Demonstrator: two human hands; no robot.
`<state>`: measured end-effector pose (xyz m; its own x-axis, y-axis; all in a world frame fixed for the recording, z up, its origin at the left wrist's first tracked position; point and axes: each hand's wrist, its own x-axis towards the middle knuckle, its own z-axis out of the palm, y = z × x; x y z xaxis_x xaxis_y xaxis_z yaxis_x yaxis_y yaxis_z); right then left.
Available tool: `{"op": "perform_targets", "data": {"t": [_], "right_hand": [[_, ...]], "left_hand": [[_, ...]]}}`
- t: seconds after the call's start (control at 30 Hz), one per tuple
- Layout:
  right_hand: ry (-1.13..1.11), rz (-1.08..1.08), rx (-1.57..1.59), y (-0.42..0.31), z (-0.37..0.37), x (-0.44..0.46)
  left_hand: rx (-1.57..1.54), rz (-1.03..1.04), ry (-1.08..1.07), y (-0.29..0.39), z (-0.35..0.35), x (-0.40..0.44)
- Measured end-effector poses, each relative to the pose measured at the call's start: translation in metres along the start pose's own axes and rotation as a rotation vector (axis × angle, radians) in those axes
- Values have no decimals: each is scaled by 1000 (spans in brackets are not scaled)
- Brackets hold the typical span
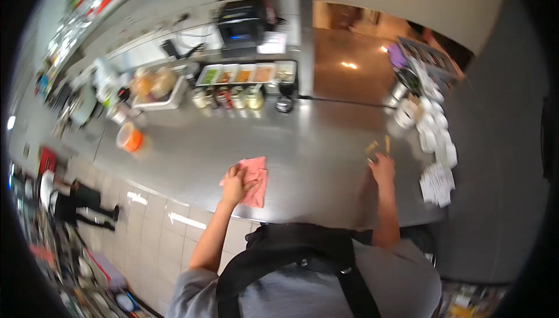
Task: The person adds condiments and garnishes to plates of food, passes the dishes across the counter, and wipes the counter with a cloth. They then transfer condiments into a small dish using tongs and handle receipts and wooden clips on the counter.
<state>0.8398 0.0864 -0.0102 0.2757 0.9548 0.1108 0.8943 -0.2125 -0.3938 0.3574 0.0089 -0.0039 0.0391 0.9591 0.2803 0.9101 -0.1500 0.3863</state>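
I see the pink cloth (254,185) lying on the steel desk (279,143) near its front edge, my left hand (236,186) pressed on it with fingers part spread. My right hand (382,169) is partly curled at the small yellowish pieces (379,144) well to the right; I can't tell whether it grips one. Beyond the cloth stand jars (239,98) before a tray of toppings (244,74), and an orange-filled tub (130,137) sits to the left.

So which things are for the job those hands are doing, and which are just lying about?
Likely for the job:
pink cloth, under the left hand
yellow bits, by the right hand
counter

Probably just lying about:
orange tub
jars
black machine
papers
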Motion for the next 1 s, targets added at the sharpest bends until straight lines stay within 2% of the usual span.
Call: {"op": "perform_targets", "data": {"t": [0.07, 0.1, 0.17, 0.3, 0.37, 0.43, 0.5, 0.53, 0.57, 0.6, 0.63, 0.67, 0.77, 0.8, 0.87, 0.97, 1.0], "right_hand": [[-16, -44, 1, -4, 0, 6], [-25, -43, -16, -7, -7, 11], [27, 37, 19, -12, -30, 22], [247, 144, -85, 23, -70, 64], [383, 243, -73, 71, -68, 94], [324, 260, -205, 140, -48, 122], [243, 161, -525, 207, -18, 150], [31, 167, -697, 233, -11, 165], [16, 169, -654, 222, -23, 153], [97, 148, -745, 300, 27, 186], [107, 378, -390, 226, -24, 156], [175, 358, -386, 252, -11, 173], [289, 254, -316, 244, -19, 169], [352, 215, -315, 234, -28, 161], [386, 349, -185, 206, -44, 150], [437, 321, -166, 134, -56, 114], [463, 182, -98, 121, -38, 107]], "left_hand": [[0, -87, 76, 10, 4, -9], [-19, -43, 29, 13, 6, -12], [97, -41, 142, 17, 8, -15], [102, -67, 29, 16, 7, -23], [117, -40, 153, 21, 10, -30], [84, -47, 159, 35, 0, -32], [65, -102, 200, 39, -7, -32], [61, -80, 187, 37, -7, -34], [53, -55, 172, 38, -7, -34], [37, -55, 219, 47, -14, -32], [42, -105, 247, 48, -12, -31], [-1, -86, 255, 48, -9, -31], [-53, -46, 319, 53, -8, -27], [-30, -39, 307, 52, -6, -27], [-22, -45, 271, 53, -9, -24], [-63, -65, 300, 56, -18, -20], [-67, -73, 303, 53, -16, -19]]}}
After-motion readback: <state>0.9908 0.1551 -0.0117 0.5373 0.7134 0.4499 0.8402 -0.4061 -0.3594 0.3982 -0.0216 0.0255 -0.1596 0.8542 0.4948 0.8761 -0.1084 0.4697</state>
